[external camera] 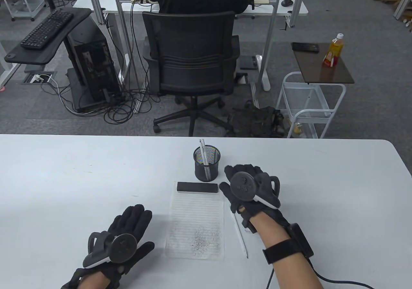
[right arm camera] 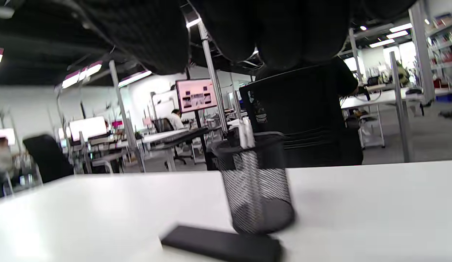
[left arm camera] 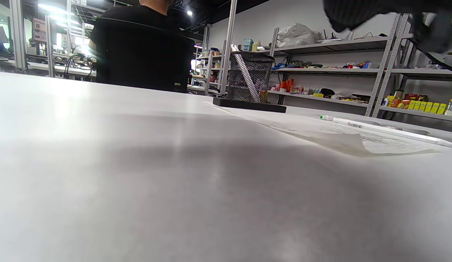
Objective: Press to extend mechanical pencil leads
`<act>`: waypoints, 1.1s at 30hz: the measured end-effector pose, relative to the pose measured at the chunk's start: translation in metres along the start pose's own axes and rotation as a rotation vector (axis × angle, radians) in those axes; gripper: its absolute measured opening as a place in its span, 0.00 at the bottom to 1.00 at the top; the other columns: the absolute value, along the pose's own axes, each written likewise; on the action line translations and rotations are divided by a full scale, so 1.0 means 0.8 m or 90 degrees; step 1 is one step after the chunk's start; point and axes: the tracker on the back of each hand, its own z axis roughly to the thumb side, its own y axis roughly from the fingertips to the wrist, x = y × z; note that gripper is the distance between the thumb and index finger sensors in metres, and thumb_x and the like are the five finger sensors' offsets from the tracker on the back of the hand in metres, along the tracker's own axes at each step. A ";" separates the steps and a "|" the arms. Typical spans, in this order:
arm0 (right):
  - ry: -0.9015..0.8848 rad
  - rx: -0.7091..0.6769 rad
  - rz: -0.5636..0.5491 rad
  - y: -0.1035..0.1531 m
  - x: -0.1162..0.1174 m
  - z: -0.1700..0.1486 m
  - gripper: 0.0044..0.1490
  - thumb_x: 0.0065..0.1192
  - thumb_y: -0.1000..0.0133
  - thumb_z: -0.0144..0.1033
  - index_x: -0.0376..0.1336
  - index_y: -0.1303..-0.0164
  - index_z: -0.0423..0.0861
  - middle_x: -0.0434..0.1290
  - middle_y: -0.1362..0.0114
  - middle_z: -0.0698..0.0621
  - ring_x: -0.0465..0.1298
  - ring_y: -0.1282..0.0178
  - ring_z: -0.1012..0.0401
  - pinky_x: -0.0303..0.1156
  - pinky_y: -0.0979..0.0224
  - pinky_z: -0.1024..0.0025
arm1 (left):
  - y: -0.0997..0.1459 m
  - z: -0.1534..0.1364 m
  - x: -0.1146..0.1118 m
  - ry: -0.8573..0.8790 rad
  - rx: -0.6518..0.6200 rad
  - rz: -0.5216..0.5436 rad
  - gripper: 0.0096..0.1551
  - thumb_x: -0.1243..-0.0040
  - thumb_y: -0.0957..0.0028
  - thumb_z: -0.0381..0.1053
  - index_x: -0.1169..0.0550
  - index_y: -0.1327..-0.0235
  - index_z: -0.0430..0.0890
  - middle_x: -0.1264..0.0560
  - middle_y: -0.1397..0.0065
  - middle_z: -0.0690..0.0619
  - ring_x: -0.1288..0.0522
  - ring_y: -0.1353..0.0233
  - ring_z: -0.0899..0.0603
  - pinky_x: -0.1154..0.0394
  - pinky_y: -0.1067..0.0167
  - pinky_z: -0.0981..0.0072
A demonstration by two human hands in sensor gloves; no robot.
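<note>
A white mechanical pencil (external camera: 240, 234) lies on the table just right of the lined paper (external camera: 195, 224), partly under my right wrist. It also shows in the left wrist view (left arm camera: 389, 131). Two more white pencils (external camera: 203, 152) stand in the black mesh cup (external camera: 207, 164), which shows blurred in the right wrist view (right arm camera: 256, 182). My right hand (external camera: 232, 181) hovers right of the cup, above the pencil's upper end, with loosely bent fingers (right arm camera: 284, 29) holding nothing. My left hand (external camera: 135, 218) rests flat on the table left of the paper, holding nothing.
A black bar (external camera: 197, 187) lies across the paper's top edge, in front of the cup. The paper carries pencil scribbles near its lower end. The table's far edge (external camera: 193, 136) runs just behind the cup. An occupied office chair (external camera: 191, 53) stands beyond it.
</note>
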 end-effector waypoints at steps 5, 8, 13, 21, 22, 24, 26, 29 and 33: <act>-0.088 0.091 0.027 -0.076 0.028 0.006 0.41 0.73 0.43 0.48 0.66 0.26 0.36 0.69 0.25 0.34 0.67 0.24 0.31 0.50 0.25 0.29 | -0.001 0.001 -0.003 -0.002 0.001 -0.008 0.54 0.49 0.51 0.71 0.52 0.17 0.50 0.54 0.14 0.43 0.49 0.15 0.29 0.45 0.25 0.32; -0.124 0.155 0.046 -0.108 0.050 0.002 0.43 0.73 0.43 0.49 0.64 0.24 0.36 0.66 0.22 0.33 0.62 0.20 0.30 0.46 0.25 0.27 | -0.002 0.001 -0.005 0.000 0.000 -0.013 0.54 0.49 0.51 0.71 0.52 0.17 0.50 0.54 0.14 0.43 0.49 0.15 0.29 0.45 0.25 0.33; -0.144 0.267 0.068 -0.151 0.088 -0.014 0.46 0.72 0.42 0.49 0.60 0.21 0.35 0.59 0.19 0.33 0.53 0.18 0.29 0.41 0.25 0.26 | -0.001 -0.001 -0.004 0.005 0.002 -0.010 0.54 0.50 0.51 0.71 0.52 0.17 0.50 0.54 0.14 0.43 0.49 0.15 0.29 0.45 0.25 0.32; -0.132 0.345 0.074 -0.183 0.122 -0.026 0.43 0.73 0.43 0.45 0.63 0.24 0.34 0.61 0.20 0.33 0.56 0.19 0.29 0.44 0.25 0.25 | -0.002 -0.007 -0.005 -0.003 0.012 -0.015 0.54 0.50 0.51 0.71 0.52 0.17 0.50 0.54 0.14 0.43 0.49 0.15 0.29 0.45 0.25 0.32; -0.118 0.349 0.076 -0.183 0.126 -0.028 0.42 0.73 0.43 0.45 0.63 0.25 0.34 0.61 0.21 0.34 0.56 0.19 0.29 0.45 0.26 0.25 | -0.002 -0.008 -0.006 -0.001 0.014 -0.016 0.54 0.50 0.51 0.71 0.52 0.17 0.50 0.54 0.14 0.43 0.49 0.15 0.29 0.45 0.25 0.33; -0.129 0.350 0.078 -0.184 0.131 -0.031 0.38 0.74 0.44 0.42 0.67 0.29 0.35 0.62 0.21 0.34 0.57 0.19 0.29 0.45 0.26 0.25 | -0.002 -0.009 -0.006 0.005 0.016 -0.017 0.54 0.50 0.51 0.71 0.52 0.17 0.50 0.54 0.14 0.43 0.49 0.15 0.29 0.45 0.25 0.33; -0.143 0.353 0.067 -0.184 0.137 -0.034 0.34 0.75 0.45 0.40 0.69 0.32 0.36 0.63 0.22 0.35 0.58 0.20 0.30 0.46 0.26 0.25 | -0.002 -0.008 -0.006 0.003 0.016 -0.019 0.54 0.50 0.51 0.71 0.52 0.17 0.50 0.54 0.14 0.42 0.49 0.15 0.29 0.45 0.25 0.33; -0.148 0.343 0.051 -0.183 0.143 -0.036 0.30 0.75 0.46 0.37 0.72 0.37 0.38 0.65 0.23 0.35 0.60 0.20 0.30 0.48 0.26 0.24 | -0.002 -0.008 -0.006 0.004 0.017 -0.021 0.54 0.50 0.51 0.71 0.52 0.17 0.50 0.54 0.14 0.42 0.49 0.15 0.29 0.45 0.25 0.32; -0.148 0.336 0.029 -0.183 0.145 -0.036 0.27 0.75 0.47 0.35 0.74 0.40 0.38 0.68 0.25 0.36 0.63 0.22 0.31 0.50 0.26 0.24 | -0.002 -0.008 -0.006 0.004 0.018 -0.022 0.54 0.50 0.51 0.71 0.52 0.17 0.50 0.54 0.14 0.42 0.49 0.15 0.29 0.45 0.25 0.32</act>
